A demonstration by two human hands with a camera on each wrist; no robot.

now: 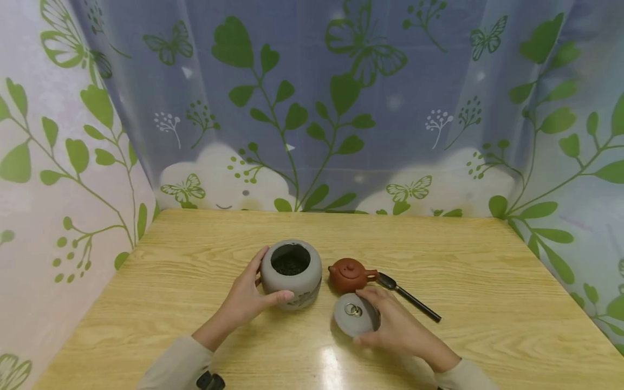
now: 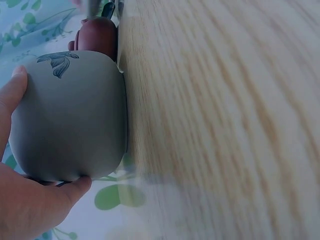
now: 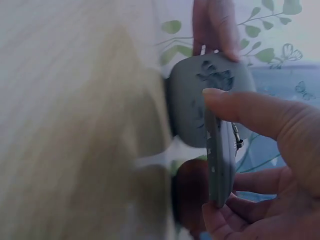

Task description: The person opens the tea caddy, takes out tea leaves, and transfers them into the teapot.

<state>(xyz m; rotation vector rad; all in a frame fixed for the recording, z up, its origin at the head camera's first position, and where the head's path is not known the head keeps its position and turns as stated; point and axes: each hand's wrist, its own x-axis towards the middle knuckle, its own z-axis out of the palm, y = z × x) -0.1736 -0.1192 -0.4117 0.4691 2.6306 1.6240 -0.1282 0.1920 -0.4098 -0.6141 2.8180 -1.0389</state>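
Note:
My left hand [image 1: 251, 298] grips a round grey tea jar [image 1: 292, 284] from its left side, thumb across the front and fingers behind. The jar stands upright on the table with its mouth uncovered, and dark loose tea leaves [image 1: 290, 265] show inside. A dark leaf-like pattern marks its side in the left wrist view. In my right hand [image 1: 397, 325] is the jar's grey lid [image 1: 352, 320], pinched by its edge between thumb and fingers, with a metal ring [image 1: 353, 309] on top. In the right wrist view the lid [image 3: 220, 165] is edge-on, raised off the table.
Behind the lid sits a small reddish-brown clay teapot [image 1: 350, 274], its handle pointing right. A dark-handled tea scoop [image 1: 411, 298] lies on the wooden table [image 1: 195, 260] beside it. A leaf-patterned curtain [image 1: 302, 108] borders the back and sides.

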